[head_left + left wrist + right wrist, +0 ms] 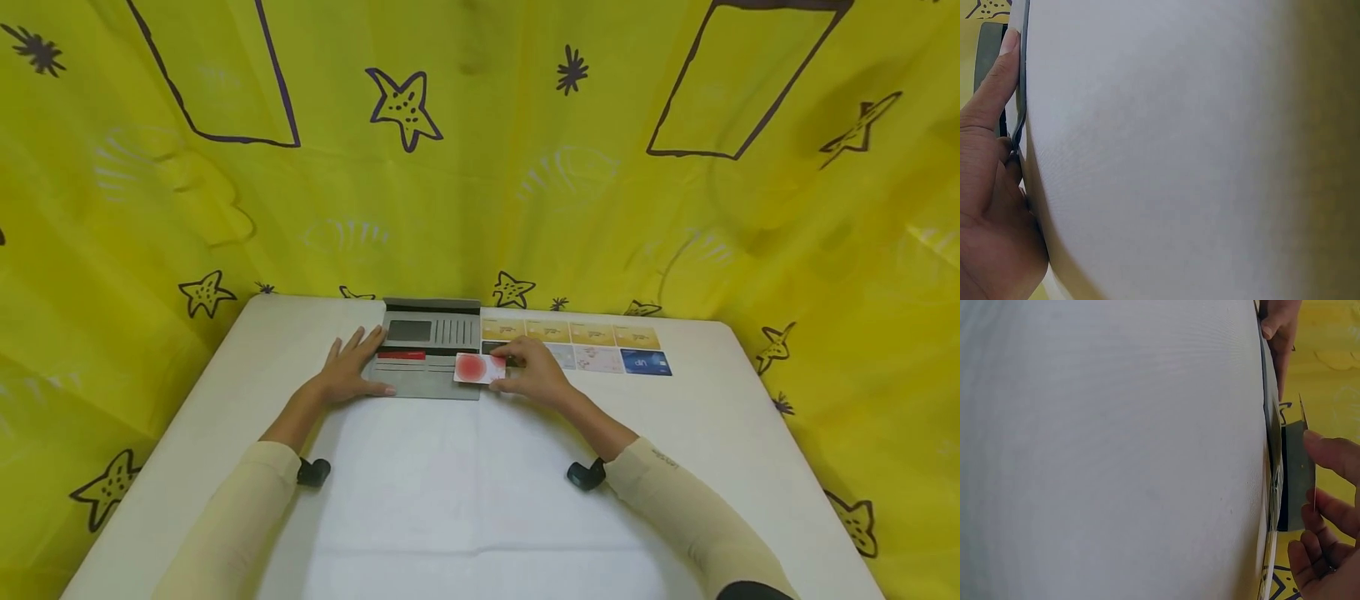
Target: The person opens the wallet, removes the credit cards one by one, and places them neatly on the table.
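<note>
A grey card wallet (427, 385) lies unfolded near the back of the table, with slots on both panels. A red card (401, 355) shows in a slot of its lower panel. My left hand (348, 371) rests on the wallet's left side, fingers spread, thumb on the lower edge. With thumb and fingertips my right hand (534, 373) pinches a white card with a red circle (472, 367) over the lower panel's right part. In the right wrist view that card (1309, 469) is seen edge-on, apart from the table.
Right of the wallet lie two rows of cards: several gold cards (592, 333) behind, and a dark one partly hidden by my hand, pale ones (600, 360) and a blue card (647, 362) in front. A yellow patterned curtain (480, 208) hangs behind the white table (480, 492).
</note>
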`<state>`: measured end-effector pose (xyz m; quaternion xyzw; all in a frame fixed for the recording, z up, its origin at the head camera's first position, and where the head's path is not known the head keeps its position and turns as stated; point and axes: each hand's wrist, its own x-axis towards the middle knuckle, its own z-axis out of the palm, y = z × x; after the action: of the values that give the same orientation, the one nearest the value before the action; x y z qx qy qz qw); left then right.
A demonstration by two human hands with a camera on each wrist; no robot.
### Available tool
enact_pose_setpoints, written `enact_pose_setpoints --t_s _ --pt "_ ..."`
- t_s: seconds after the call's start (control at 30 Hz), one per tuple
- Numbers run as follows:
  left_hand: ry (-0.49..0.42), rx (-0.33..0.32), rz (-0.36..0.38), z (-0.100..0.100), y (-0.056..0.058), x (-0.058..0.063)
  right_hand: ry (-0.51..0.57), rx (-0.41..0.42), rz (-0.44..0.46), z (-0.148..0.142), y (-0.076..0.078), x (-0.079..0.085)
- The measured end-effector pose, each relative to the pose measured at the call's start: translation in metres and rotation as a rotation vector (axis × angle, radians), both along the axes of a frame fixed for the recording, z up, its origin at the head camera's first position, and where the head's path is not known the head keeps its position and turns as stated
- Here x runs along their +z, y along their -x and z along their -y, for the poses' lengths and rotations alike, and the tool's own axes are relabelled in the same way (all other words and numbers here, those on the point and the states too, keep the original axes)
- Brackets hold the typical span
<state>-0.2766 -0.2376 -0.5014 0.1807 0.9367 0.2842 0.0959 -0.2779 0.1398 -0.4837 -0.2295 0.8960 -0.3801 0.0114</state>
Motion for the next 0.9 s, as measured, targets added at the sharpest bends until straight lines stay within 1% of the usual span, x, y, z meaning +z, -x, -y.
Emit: enact_pose_setpoints --t_s 0.23,0.53,0.73,0.9 --pt "0.014 0.002 0.005 0.002 0.002 -0.001 -0.027 0.014 -0.017 -0.006 0.002 -0.003" --pt "0.021 0.005 0.006 0.003 0.004 -0.002 -0.083 -0.011 -0.030 -0.019 -0.002 -0.006" --pt "0.026 0.005 0.019 0.003 0.004 -0.002 -0.095 -0.051 0.008 -0.027 -0.004 -0.008" --pt "0.023 -0.001 0.011 0.004 0.004 -0.003 -0.103 -0.077 0.033 -0.031 -0.005 -0.010"
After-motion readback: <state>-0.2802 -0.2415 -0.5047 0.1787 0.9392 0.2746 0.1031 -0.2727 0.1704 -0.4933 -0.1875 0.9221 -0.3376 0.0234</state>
